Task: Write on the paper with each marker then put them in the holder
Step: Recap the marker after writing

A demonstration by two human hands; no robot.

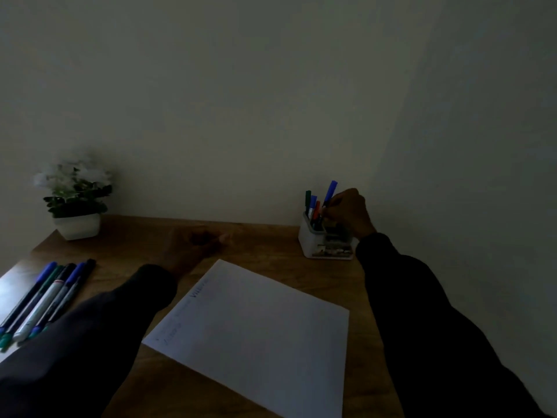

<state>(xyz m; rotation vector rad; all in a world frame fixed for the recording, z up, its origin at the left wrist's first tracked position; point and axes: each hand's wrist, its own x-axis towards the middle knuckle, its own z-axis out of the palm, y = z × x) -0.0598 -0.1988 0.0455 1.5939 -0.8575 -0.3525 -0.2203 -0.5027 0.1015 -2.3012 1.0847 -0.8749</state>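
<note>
My right hand [349,211] pinches a blue-capped marker [329,194], held upright with its lower end inside the white holder [313,247] at the back right of the desk. Three other markers stand in that holder: green [308,199], blue [313,202] and orange [316,208]. A white sheet of paper [259,336] with faint writing along its left edge lies in the middle. My left hand [196,241] rests on the desk beyond the paper, fingers loosely curled and holding nothing. Several more markers [48,297] lie side by side at the left.
A potted plant with white flowers [77,200] stands at the back left corner of the wooden desk [262,239]. A plain wall rises right behind the desk. The scene is dim.
</note>
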